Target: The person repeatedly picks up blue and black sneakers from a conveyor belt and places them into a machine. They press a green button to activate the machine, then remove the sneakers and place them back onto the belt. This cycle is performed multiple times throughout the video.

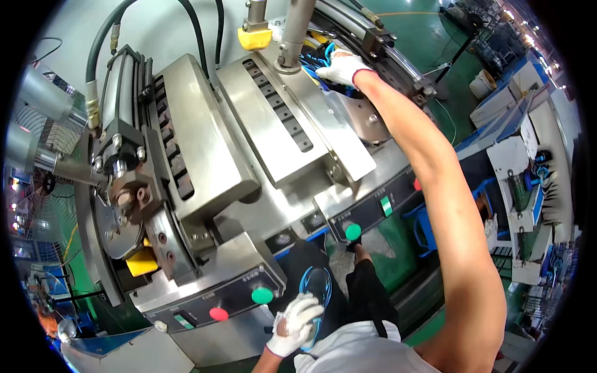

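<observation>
Right hand on blue part inside the press, left hand low holding a shoe.

My right hand [341, 66], white-gloved, reaches to the upper centre of the frame and rests on the blue-and-black part [316, 57] seated in the machine beside the steel column [293, 34]; fingers curl over it, but I cannot tell if they grip or just press. My left hand [297, 323], also gloved, sits at lower centre, fingers partly closed around the black shoe with blue trim [317, 287]. Green button [353, 232] and red button [219, 314] sit on the control panels in the lower half. My guess at risk: the hand is right under the column near the yellow pad [255, 38], so any press cycle could pinch fingers; the shoe could bump the nearby green button [262, 295].
</observation>
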Available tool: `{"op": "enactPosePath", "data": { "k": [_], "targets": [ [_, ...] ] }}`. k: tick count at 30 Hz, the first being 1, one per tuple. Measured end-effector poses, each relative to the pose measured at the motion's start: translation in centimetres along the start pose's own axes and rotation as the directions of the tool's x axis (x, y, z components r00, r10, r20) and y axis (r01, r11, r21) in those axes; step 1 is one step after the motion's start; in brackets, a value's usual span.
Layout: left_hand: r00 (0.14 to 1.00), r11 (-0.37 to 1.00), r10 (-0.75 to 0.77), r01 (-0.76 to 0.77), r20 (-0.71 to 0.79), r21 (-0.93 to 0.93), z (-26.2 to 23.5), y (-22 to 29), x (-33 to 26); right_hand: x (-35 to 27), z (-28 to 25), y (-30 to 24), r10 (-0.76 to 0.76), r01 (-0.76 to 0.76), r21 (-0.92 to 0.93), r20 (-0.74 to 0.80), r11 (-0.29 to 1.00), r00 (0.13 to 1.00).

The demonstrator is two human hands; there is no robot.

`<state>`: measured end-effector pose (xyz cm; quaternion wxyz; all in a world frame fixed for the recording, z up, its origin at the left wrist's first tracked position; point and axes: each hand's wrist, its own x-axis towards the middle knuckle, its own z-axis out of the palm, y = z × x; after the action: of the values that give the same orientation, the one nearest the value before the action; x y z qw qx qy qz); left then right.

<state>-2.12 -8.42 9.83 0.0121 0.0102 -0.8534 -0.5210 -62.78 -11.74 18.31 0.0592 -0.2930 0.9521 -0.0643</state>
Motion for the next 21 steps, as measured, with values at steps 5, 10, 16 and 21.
{"op": "enactPosePath", "data": {
  "k": [5,10,16,21],
  "targets": [
    [0.999,0.999,-0.021,0.02,-0.028,-0.041,0.5,-0.2,-0.5,-12.4,-0.8,-2.0,-0.161,0.3,0.312,-0.402,0.901,0.901],
    [0.991,0.999,0.014,-0.02,-0.131,-0.049,2.2,-1.6,-1.7,-34.1,6.4,-5.8,-0.383,0.585,0.402,-0.478,0.705,0.79],
    [0.99,0.994,0.042,-0.056,-0.138,-0.098,4.1,0.9,0.2,-36.1,13.8,-3.0,-0.301,0.359,0.108,-0.356,0.927,0.885],
    [0.965,0.995,0.094,-0.095,-0.247,0.007,6.5,4.0,2.4,-53.3,11.2,1.9,-0.164,0.257,0.701,-0.199,0.665,0.966]
  ]
}}
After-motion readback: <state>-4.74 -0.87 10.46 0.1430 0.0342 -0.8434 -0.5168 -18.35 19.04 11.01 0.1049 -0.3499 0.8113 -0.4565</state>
